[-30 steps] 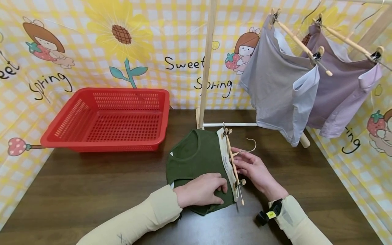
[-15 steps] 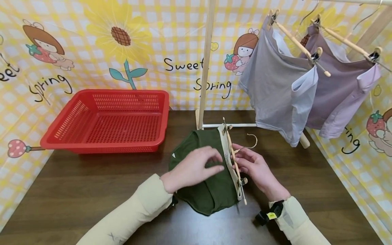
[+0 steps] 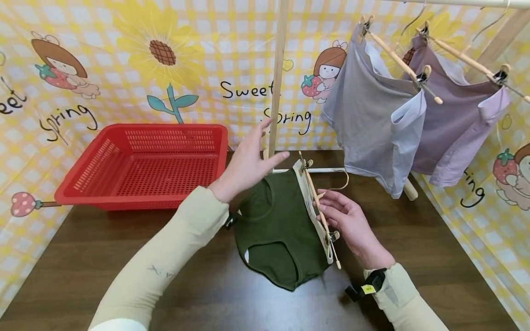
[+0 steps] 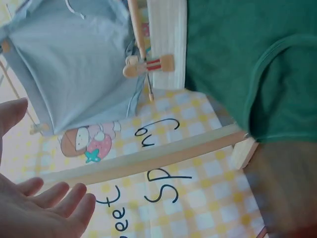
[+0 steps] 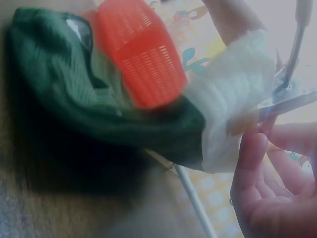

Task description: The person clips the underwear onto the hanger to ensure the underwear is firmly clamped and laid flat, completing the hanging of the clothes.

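Dark green underpants (image 3: pixel 290 207) with a cream waistband (image 3: pixel 307 193) are clipped at both ends to a wooden clip hanger (image 3: pixel 316 198). My right hand (image 3: pixel 349 223) pinches the hanger's bar near its middle, the metal hook (image 3: pixel 344 184) pointing up and right. In the right wrist view the green cloth (image 5: pixel 114 119) hangs out from the hand (image 5: pixel 277 193), raised off the table. My left hand (image 3: pixel 244 165) is lifted beyond the garment's upper left side, thumb and fingers spread, holding nothing. In the left wrist view its fingers (image 4: pixel 64 198) lie relaxed, apart from the cloth.
A red plastic basket (image 3: pixel 142 200) stands on the wooden table at the left. The wooden rack's post (image 3: pixel 279 69) rises behind my left hand. Grey underpants (image 3: pixel 374 105) and mauve underpants (image 3: pixel 451 115) hang on clip hangers from the rack's top bar (image 3: pixel 476 3) at the right.
My left hand has left the green underpants and moved up and away toward the post, its fingers spreading. The hanger and garment have risen and tilted in my right hand.
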`<action>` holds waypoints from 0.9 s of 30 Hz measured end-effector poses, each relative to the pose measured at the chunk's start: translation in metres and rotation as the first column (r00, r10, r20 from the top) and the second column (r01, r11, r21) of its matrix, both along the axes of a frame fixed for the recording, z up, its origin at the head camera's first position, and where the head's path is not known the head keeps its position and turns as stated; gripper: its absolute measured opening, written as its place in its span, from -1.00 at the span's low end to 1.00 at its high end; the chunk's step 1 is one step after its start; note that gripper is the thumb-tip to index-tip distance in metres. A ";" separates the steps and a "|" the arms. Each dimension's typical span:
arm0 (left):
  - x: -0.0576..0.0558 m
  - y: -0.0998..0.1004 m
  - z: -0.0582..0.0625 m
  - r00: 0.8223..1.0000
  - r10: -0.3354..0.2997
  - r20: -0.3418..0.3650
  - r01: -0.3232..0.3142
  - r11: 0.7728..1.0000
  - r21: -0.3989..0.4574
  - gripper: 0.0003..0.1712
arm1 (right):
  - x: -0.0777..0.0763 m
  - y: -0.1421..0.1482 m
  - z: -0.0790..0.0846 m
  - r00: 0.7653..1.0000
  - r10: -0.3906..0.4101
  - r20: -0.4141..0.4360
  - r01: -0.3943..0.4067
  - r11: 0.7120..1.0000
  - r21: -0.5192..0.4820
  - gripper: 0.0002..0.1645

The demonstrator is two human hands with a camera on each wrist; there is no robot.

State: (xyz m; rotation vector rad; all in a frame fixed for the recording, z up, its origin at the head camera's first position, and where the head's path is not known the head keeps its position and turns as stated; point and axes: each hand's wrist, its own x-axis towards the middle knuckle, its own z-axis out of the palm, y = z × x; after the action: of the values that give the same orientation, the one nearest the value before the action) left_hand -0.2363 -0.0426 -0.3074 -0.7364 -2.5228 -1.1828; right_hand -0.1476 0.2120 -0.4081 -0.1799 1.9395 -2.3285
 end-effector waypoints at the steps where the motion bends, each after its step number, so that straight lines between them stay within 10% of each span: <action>1: -0.005 0.001 0.003 1.000 0.012 0.003 -0.012 1.000 0.016 -0.03 | 0.000 0.000 0.001 1.000 0.001 -0.002 -0.001 1.000 -0.001 -0.42; 14: -0.056 0.019 0.022 0.998 0.042 0.050 -0.052 0.975 0.218 -0.30 | 0.004 -0.008 0.011 1.000 0.008 0.002 -0.008 0.999 -0.035 -0.42; 27: -0.070 0.013 0.017 0.989 0.031 0.144 -0.070 0.959 0.273 -0.41 | -0.005 -0.007 0.049 1.000 0.025 -0.009 -0.025 0.999 -0.022 -0.43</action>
State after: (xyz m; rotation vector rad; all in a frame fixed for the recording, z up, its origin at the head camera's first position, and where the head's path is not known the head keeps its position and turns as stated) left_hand -0.3067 -0.0293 -0.2902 -0.5333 -2.3916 -1.5769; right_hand -0.1529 0.2047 -0.3595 -0.2155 1.9045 -2.3387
